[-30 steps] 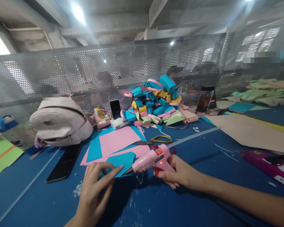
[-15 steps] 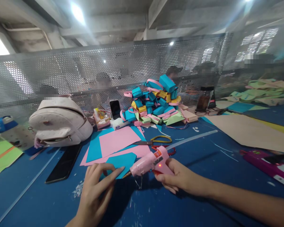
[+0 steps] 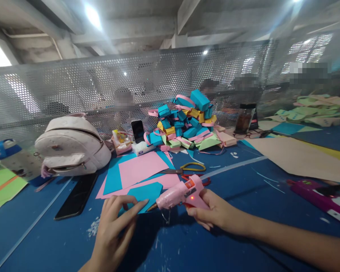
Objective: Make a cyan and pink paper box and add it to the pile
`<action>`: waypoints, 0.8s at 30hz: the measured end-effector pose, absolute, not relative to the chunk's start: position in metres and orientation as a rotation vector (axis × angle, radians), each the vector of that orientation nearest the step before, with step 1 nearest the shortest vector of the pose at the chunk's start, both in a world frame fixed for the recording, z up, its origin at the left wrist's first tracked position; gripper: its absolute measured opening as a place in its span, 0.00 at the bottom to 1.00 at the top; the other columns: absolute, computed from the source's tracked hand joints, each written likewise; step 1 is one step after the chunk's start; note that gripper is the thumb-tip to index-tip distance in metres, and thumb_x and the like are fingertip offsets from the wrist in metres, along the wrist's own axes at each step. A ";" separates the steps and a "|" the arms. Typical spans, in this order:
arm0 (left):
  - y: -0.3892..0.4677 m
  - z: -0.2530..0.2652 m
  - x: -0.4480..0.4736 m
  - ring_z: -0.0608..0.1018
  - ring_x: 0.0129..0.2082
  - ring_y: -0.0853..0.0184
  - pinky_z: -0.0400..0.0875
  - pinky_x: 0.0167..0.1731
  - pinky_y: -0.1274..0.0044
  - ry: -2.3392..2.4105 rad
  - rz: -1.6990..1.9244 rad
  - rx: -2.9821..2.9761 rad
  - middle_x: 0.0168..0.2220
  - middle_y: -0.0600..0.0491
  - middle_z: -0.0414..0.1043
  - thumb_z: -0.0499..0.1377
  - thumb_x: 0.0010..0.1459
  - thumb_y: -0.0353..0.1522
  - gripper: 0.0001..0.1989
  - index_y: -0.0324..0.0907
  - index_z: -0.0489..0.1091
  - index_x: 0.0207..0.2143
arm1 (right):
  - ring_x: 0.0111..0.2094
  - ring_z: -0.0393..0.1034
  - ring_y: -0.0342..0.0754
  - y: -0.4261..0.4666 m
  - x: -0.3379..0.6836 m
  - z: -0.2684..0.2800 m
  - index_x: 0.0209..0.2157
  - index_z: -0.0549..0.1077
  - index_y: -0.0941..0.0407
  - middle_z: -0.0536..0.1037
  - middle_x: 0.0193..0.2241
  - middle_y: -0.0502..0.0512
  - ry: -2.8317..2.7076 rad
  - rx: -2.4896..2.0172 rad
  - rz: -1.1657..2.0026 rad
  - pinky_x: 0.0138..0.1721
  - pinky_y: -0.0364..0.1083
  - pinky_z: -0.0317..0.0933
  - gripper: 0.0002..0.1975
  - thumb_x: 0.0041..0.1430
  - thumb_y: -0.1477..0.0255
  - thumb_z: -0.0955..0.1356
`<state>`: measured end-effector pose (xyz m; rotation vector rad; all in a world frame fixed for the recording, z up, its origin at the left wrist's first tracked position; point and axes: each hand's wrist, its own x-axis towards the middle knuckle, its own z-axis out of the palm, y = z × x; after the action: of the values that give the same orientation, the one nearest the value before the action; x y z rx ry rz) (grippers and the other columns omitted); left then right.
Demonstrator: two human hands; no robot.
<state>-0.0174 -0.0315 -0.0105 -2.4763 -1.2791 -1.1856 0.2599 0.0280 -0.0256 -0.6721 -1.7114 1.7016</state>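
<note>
Right hand [image 3: 211, 212]: grip closed around the handle of a glossy pink plastic glue gun [image 3: 171, 196], its side light glowing red.
Left hand [image 3: 115, 223]: grip pinching a flat, angular blue paper piece [image 3: 147, 193].
Nozzle [image 3: 152, 207]: tapered, at the paper's near right edge; contact cannot be told.
Sheets [image 3: 143, 168]: smooth pink and blue, overlapping just beyond.
Scissors [image 3: 176, 171]: yellow-handled, behind the gun.
Surface [image 3: 232, 249]: blue, white-flecked, stretching rightward past the right forearm.
Pile [image 3: 184, 122]: folded paper boxes and loops.
Backpack [image 3: 70, 145]: pale, rounded, contents hidden.
Jar [image 3: 244, 120]: clear, dark-lidded, brown contents.
</note>
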 end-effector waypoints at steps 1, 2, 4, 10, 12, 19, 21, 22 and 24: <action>-0.031 -0.011 -0.017 0.67 0.38 0.63 0.60 0.41 0.69 -1.275 -1.188 -2.476 0.41 0.51 0.67 0.50 0.62 0.21 0.25 0.53 0.67 0.56 | 0.16 0.55 0.36 0.028 0.260 -0.026 0.40 0.62 0.56 0.62 0.19 0.40 -1.715 -0.672 1.701 0.18 0.38 0.54 0.19 0.57 0.58 0.70; -0.031 -0.011 -0.018 0.67 0.38 0.63 0.60 0.41 0.69 -1.272 -1.189 -2.476 0.41 0.51 0.67 0.50 0.62 0.21 0.25 0.53 0.67 0.56 | 0.16 0.55 0.36 0.028 0.260 -0.025 0.39 0.62 0.56 0.62 0.19 0.40 -1.716 -0.669 1.701 0.18 0.38 0.54 0.19 0.57 0.58 0.70; -0.031 -0.011 -0.018 0.67 0.38 0.63 0.60 0.41 0.70 -1.273 -1.183 -2.478 0.41 0.51 0.67 0.49 0.62 0.20 0.25 0.53 0.67 0.56 | 0.16 0.55 0.36 0.028 0.260 -0.024 0.40 0.62 0.56 0.62 0.19 0.40 -1.710 -0.669 1.699 0.18 0.38 0.54 0.19 0.56 0.58 0.70; -0.031 -0.011 -0.018 0.67 0.38 0.62 0.60 0.40 0.70 -1.291 -1.179 -2.483 0.41 0.50 0.67 0.50 0.62 0.21 0.24 0.52 0.68 0.55 | 0.17 0.56 0.36 0.027 0.259 -0.022 0.41 0.62 0.56 0.62 0.19 0.40 -1.714 -0.715 1.695 0.18 0.39 0.54 0.21 0.56 0.57 0.70; -0.031 -0.011 -0.018 0.67 0.39 0.62 0.60 0.40 0.70 -1.286 -1.178 -2.486 0.42 0.50 0.67 0.50 0.62 0.20 0.25 0.52 0.67 0.55 | 0.16 0.56 0.36 0.026 0.259 -0.022 0.41 0.62 0.56 0.62 0.19 0.40 -1.717 -0.728 1.687 0.18 0.39 0.54 0.21 0.56 0.56 0.70; -0.032 -0.011 -0.018 0.67 0.39 0.62 0.61 0.40 0.69 -1.294 -1.184 -2.478 0.42 0.50 0.67 0.50 0.63 0.21 0.24 0.53 0.67 0.55 | 0.16 0.56 0.37 0.025 0.259 -0.019 0.41 0.63 0.56 0.62 0.18 0.41 -1.729 -0.747 1.665 0.17 0.40 0.53 0.23 0.54 0.54 0.70; -0.033 -0.011 -0.018 0.68 0.39 0.62 0.61 0.41 0.69 -1.304 -1.184 -2.472 0.42 0.50 0.68 0.49 0.63 0.22 0.24 0.53 0.67 0.55 | 0.16 0.55 0.37 0.024 0.259 -0.018 0.41 0.63 0.56 0.61 0.18 0.40 -1.724 -0.751 1.667 0.18 0.40 0.53 0.23 0.54 0.54 0.70; -0.033 -0.011 -0.018 0.68 0.39 0.62 0.61 0.41 0.69 -1.306 -1.185 -2.469 0.42 0.50 0.68 0.49 0.63 0.22 0.24 0.53 0.67 0.55 | 0.16 0.55 0.37 0.024 0.259 -0.018 0.41 0.63 0.56 0.61 0.18 0.40 -1.723 -0.750 1.668 0.18 0.40 0.53 0.23 0.54 0.54 0.70; -0.033 -0.011 -0.018 0.68 0.39 0.62 0.62 0.41 0.69 -1.302 -1.180 -2.466 0.42 0.50 0.68 0.49 0.63 0.21 0.25 0.53 0.67 0.56 | 0.16 0.55 0.37 0.025 0.259 -0.018 0.41 0.63 0.56 0.61 0.18 0.40 -1.729 -0.748 1.669 0.18 0.40 0.53 0.23 0.54 0.54 0.70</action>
<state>-0.0181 -0.0327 -0.0107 -2.4659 -1.3021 -1.1801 0.2590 0.0246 -0.0177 -0.7485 -1.7291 1.6689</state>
